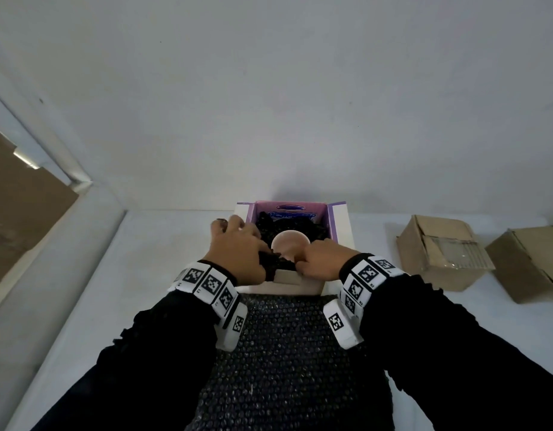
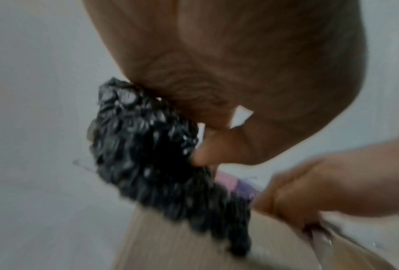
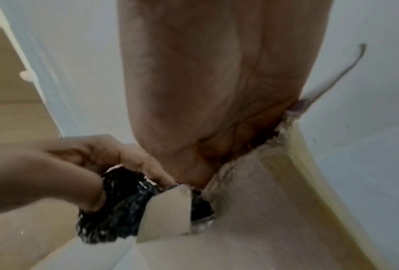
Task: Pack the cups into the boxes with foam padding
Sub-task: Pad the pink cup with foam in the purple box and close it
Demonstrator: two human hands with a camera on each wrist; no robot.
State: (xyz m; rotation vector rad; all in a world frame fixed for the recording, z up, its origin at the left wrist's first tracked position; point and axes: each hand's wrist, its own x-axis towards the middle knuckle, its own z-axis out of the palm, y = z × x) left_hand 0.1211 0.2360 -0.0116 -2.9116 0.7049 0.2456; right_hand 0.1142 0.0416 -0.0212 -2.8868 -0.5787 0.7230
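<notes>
At the bottom centre of the head view a sheet of black bubble wrap lies flat on the white tabletop, running between the two black sleeves up to the near wall of the open white box. Just above it, mid-frame, the left hand pinches a bunched wad of the same dark wrap at the box's near edge, thumb pressed into it as the left wrist view shows. The right hand has its fingers curled over the near right rim of the box; the right wrist view shows it gripping the cardboard there, steadying it. Between the hands, inside the box, sits the pale pink cup, with more black padding packed behind it against the purple printed inner wall. The step looks like tucking padding in front of the cup. To do it well, the wad should be fed down between cup and near wall rather than laid on top, while the right hand keeps the box from sliding and the cup stays centred; pushing too hard could tip the cup or bulge the thin wall. Farther off at the right of the frame, two closed brown cardboard boxes rest on the tabletop, well apart from the white one. Beyond rises a plain pale wall, with a white frame edge and a brown panel at the left.
</notes>
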